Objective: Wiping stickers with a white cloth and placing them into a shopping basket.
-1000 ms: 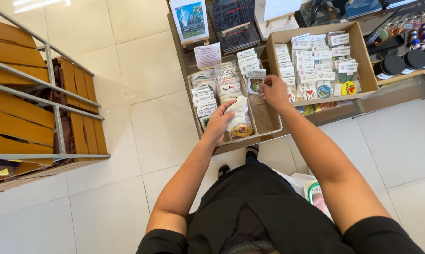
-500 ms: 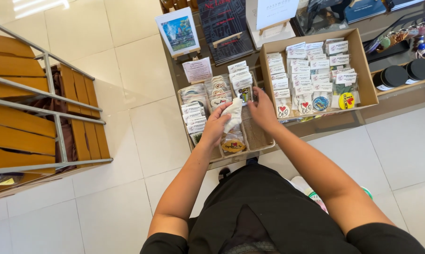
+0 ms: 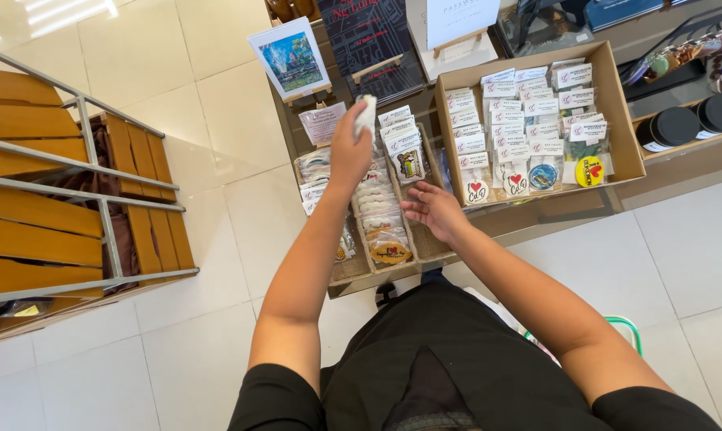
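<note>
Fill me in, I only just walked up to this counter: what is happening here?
A person in black stands at a shop display. Their left hand is raised and grips a small white packet above a row of packaged souvenirs in a cardboard tray. Their right hand is open and holds nothing, hovering over that tray beside a second box of carded trinkets.

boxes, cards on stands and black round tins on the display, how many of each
cardboard boxes: 2
cards on small stands: 3
black round tins: 2
total: 7
</note>
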